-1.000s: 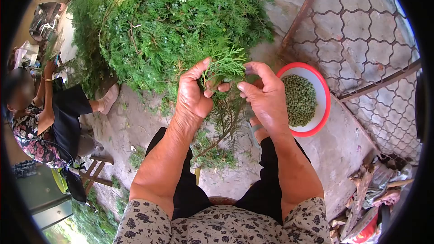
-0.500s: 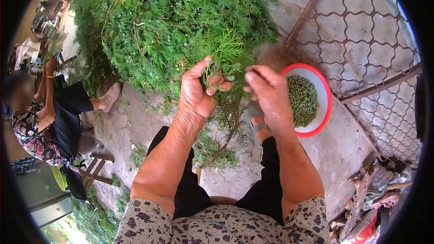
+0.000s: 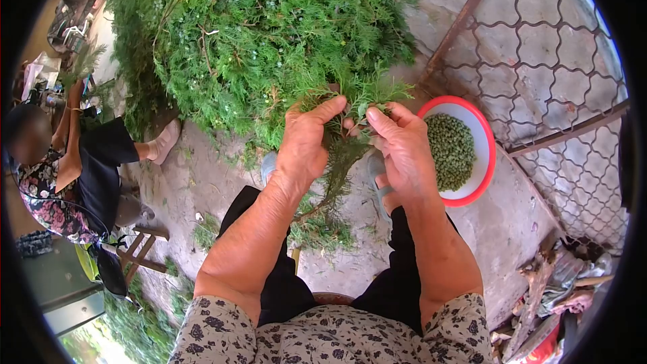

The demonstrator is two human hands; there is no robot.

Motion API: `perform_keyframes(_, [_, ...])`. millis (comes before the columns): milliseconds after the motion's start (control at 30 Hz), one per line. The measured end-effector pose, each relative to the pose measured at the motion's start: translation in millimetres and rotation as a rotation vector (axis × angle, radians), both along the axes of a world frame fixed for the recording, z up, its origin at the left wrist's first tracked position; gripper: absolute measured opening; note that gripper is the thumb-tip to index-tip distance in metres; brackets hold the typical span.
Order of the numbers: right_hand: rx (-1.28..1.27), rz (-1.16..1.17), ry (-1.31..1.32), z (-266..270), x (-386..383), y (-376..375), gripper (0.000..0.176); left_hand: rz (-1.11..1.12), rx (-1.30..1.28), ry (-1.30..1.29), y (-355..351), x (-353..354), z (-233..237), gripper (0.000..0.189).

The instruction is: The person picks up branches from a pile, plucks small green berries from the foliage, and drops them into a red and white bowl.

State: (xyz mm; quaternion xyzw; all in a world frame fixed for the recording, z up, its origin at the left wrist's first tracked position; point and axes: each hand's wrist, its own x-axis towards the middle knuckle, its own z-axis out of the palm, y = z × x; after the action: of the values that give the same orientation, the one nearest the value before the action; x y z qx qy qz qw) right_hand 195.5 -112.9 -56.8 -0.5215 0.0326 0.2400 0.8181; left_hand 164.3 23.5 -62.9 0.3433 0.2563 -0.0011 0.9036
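My left hand [image 3: 309, 136] is closed around a leafy evergreen sprig [image 3: 342, 162], its thumb lying along the top of the stem. Facing it, my right hand [image 3: 406, 145] pinches the same sprig between thumb and fingers. Whether a small green cone sits in that pinch is hidden. Foliage fans out above both hands, and a darker part of the sprig hangs below them. To the right of my right hand, a white bowl with a red rim [image 3: 490, 155] holds many small green cones [image 3: 451, 152].
A large heap of evergreen branches [image 3: 263, 47] lies ahead. At the left, a seated person [image 3: 60, 182] handles a sprig. A wire-mesh metal frame [image 3: 539, 81] leans at the right. Wood scraps and rubbish [image 3: 552, 296] lie lower right. Fallen sprigs [image 3: 323, 232] litter the concrete floor.
My right hand has moved left and closed onto the sprig. My left hand has turned and shifted slightly right, so both hands now meet at the sprig. The bowl stays in place.
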Motion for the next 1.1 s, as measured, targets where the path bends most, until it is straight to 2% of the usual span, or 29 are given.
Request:
perform_keyframes(167, [0.060,-0.022,0.038,0.1,0.8,-3.0,0.010,0.070,0.415,-0.063,-1.3,0.5,-7.9,0.027])
perform_keyframes(300, [0.085,-0.075,0.025,2.0,1.0,-2.1,0.010,-0.071,0.293,-0.011,-11.1,-5.3,10.2,0.031])
perform_keyframes(367, [0.083,-0.084,0.021,4.0,1.8,-3.2,0.010,-0.137,0.598,-0.196,-16.6,-6.5,11.1,0.037])
perform_keyframes(467, [-0.040,-0.101,-0.002,6.8,2.5,-4.2,0.011,-0.132,0.679,-0.207,-15.3,-4.6,-2.9,0.037])
perform_keyframes(500, [-0.049,-0.104,-0.017,5.4,2.8,-4.5,0.011,-0.133,0.679,-0.206,-15.9,-4.7,-2.5,0.037])
perform_keyframes(567, [-0.057,-0.108,-0.032,2.3,2.9,-4.8,0.011,-0.001,0.507,-0.218,-17.5,-5.0,-0.2,0.036])
perform_keyframes(700, [0.047,-0.099,0.017,0.0,3.5,-4.8,0.011,0.024,0.511,-0.192,-16.5,-5.4,6.6,0.027])
perform_keyframes(767, [0.066,-0.089,0.003,-0.5,4.0,-5.7,0.011,-0.153,0.532,-0.187,-14.1,-5.8,6.0,0.018])
perform_keyframes(867, [0.067,-0.089,-0.018,-2.7,4.7,-7.2,0.012,-0.257,0.663,-0.165,-13.6,-6.0,9.5,0.015])
perform_keyframes(1033, [-0.046,-0.052,-0.124,-5.3,3.5,-7.5,0.015,-0.305,0.686,-0.129,-12.8,-6.9,12.4,0.016])
perform_keyframes(1100, [-0.047,-0.071,-0.089,5.2,2.0,-5.4,0.016,-0.303,0.696,-0.107,-11.3,-7.3,11.9,0.014])
